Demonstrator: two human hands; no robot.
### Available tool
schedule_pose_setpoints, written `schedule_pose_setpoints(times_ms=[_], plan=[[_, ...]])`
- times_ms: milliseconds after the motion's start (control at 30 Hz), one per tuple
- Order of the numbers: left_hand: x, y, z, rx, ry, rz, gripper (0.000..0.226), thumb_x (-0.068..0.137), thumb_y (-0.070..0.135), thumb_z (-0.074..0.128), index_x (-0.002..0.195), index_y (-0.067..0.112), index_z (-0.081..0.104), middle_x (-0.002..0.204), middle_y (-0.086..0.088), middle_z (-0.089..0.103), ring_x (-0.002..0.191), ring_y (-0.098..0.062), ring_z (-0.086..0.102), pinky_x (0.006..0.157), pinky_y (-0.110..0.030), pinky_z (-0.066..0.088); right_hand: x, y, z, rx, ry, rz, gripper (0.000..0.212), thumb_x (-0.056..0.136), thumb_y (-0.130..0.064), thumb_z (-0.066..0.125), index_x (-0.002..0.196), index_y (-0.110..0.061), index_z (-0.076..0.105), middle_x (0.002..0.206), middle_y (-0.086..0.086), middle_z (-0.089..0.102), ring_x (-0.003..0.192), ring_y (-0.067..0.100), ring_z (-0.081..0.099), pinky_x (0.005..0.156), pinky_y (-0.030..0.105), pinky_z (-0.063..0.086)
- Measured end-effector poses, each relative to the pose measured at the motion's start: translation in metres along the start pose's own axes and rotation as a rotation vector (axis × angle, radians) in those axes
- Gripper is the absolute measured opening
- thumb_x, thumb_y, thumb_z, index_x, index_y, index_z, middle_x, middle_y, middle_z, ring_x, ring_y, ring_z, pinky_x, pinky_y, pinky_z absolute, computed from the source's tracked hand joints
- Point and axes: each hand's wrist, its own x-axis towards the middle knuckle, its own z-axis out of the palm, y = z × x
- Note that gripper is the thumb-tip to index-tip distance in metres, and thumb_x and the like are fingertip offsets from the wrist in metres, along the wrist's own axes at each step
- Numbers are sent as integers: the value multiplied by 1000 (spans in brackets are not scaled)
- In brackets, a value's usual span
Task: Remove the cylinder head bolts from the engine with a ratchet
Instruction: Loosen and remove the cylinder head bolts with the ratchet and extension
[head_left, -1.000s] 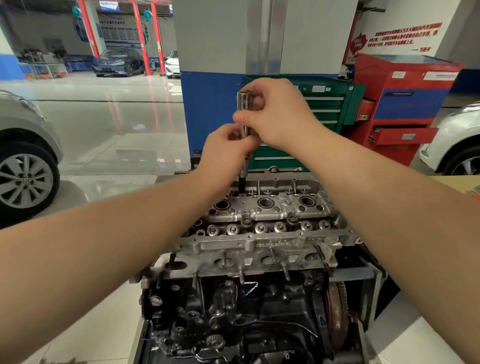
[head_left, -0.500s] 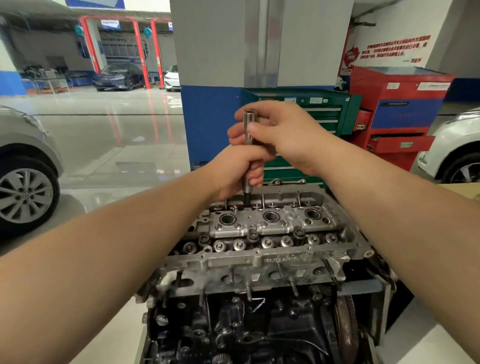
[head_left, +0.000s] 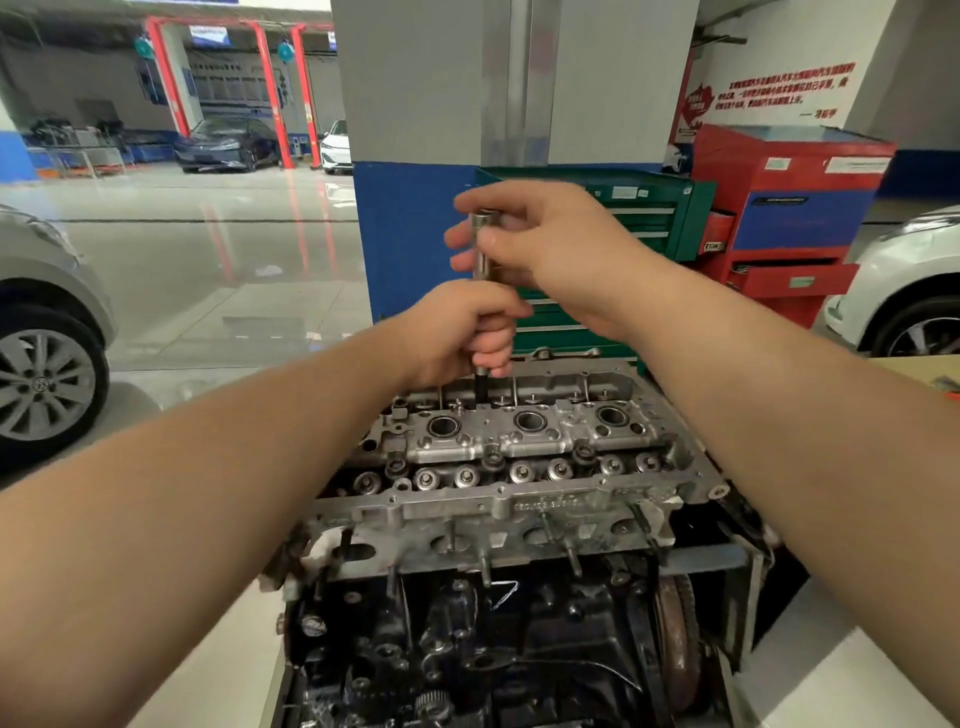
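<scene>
A bare aluminium cylinder head (head_left: 519, 457) sits on a dark engine block (head_left: 493, 639) in front of me. A steel socket extension bar (head_left: 483, 244) stands upright over the head's far row, its black lower end (head_left: 481, 388) going down into a bolt hole. My left hand (head_left: 467, 332) grips the bar's lower part. My right hand (head_left: 540, 249) pinches the bar's top between thumb and fingers. The bolt under the bar is hidden. No ratchet handle shows.
A green tool cabinet (head_left: 654, 218) and a red tool cabinet (head_left: 795, 208) stand behind the engine against a grey and blue pillar (head_left: 415, 234). A silver car (head_left: 47, 353) is at the left, a white car (head_left: 909, 291) at the right.
The view has tilted down, so the engine and hands sit lower in the frame. Both hands keep their hold on the upright bar; the right hand's fingers have shifted around its top.
</scene>
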Motion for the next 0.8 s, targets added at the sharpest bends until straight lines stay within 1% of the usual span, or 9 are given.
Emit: schedule_pose_setpoints(times_ms=[67,233,367,433,533,600,633,767,800], plan=[[-1,1,-2,6,-8,-18,50,96,14,56,51,20,37,43,-3,33,46,-23,36,66,-34,48,2,-4,-2,-205,-15,-24,31,96,-3,64,124,-17,66,105,-1,75,93,12,75,89,32,60],[-5,-14,31,69,675,209,19,79,24,71,83,12,57,76,-8,62,66,-24,55,62,-37,43,5,-11,6,-624,326,-19,36,77,-44,86,103,-25,71,85,-12,60,80,8,57,70,26,44],[-1,-18,54,99,759,217,2,93,16,58,95,14,59,82,1,68,70,-17,62,57,-31,45,2,-5,20,-621,350,-47,43,74,-56,84,93,-25,61,84,-8,60,79,12,56,62,30,38],[4,-10,41,158,691,144,7,87,9,54,83,3,57,67,-8,58,60,-24,49,53,-32,34,2,-5,15,-539,299,-36,38,80,-52,81,101,-23,67,94,-6,66,89,14,60,73,32,47],[3,2,9,19,178,71,21,72,6,55,70,13,35,46,-2,29,43,-19,26,51,-30,29,-2,-6,4,-296,116,-10,29,93,-26,73,121,-21,69,111,-3,73,100,15,69,97,36,55],[-1,4,-1,-74,-16,53,35,80,5,58,71,18,27,45,3,25,43,-18,23,53,-31,33,-4,-6,1,-162,9,0,30,94,-10,69,122,-19,68,106,2,76,94,16,74,95,37,58],[-2,2,-1,-74,6,65,31,83,7,59,70,17,33,46,1,30,45,-18,29,55,-32,36,-2,-6,0,-216,25,-1,30,93,-10,71,121,-19,68,103,0,76,91,14,74,93,36,59],[-4,-14,25,60,618,132,19,79,18,72,88,9,58,72,-1,58,66,-18,53,63,-34,42,7,-6,4,-628,286,-12,34,77,-43,86,98,-21,71,81,-12,63,73,1,56,62,19,43],[-4,-17,30,14,674,157,20,80,18,69,95,10,60,78,2,62,69,-15,55,61,-31,42,8,-7,7,-685,318,-21,38,74,-48,86,91,-21,67,78,-11,61,70,2,52,56,20,37]])
